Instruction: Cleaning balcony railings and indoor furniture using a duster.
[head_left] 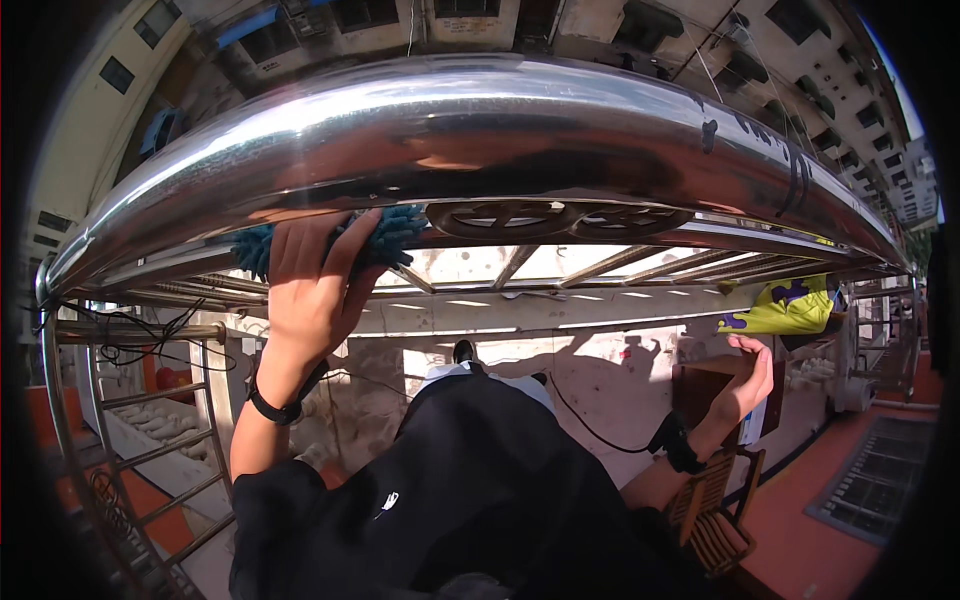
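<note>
My left hand (310,285) is wrapped over a teal chenille cleaning mitt (400,232), with its shaggy tufts sticking out on both sides of the fingers. The mitt sits just under the thick polished metal handrail (480,150), against the bars below it; the exact contact is hidden. Off to the right, my right hand (745,378) is raised in the air, fingers stretched out and holding nothing. Just beyond its fingertips hangs a yellow-green cloth item (785,305) with purple patches, on or beside the railing.
Dark round ornaments (510,217) sit beneath the handrail. Black wires (150,340) tangle on the left railing. A wooden folding chair (712,510) stands at lower right, and a black cable (590,425) lies on the floor. Buildings (600,30) rise beyond the railing.
</note>
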